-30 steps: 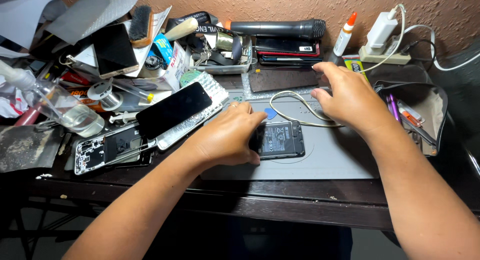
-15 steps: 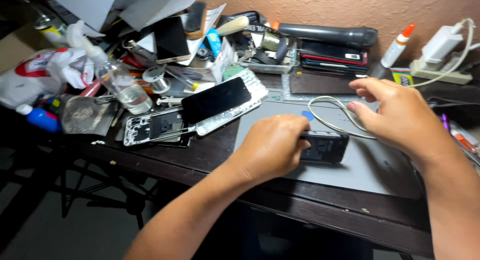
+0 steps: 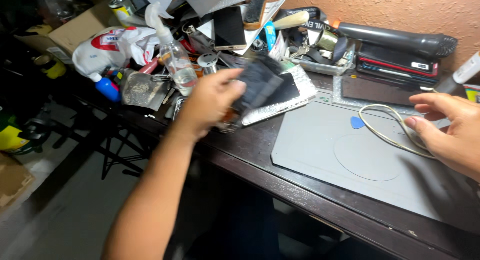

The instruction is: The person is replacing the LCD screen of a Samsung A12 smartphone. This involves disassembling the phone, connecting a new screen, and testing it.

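head view: left hand (image 3: 212,102) grips blurred dark phone-like slab (image 3: 257,85) over cluttered dark tabletop (image 3: 260,150).
right hand (image 3: 447,130): open, fingers on pale looped cable (image 3: 385,135).
step: carrying the slab aside.
next: needs a free spot.

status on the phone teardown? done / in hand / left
Done: the grey work mat holds no device, only a blue pick and a looped cable. In hand: left hand carries a dark phone part, blurred, over the clutter. Right hand rests by the cable. Left: part not set down.
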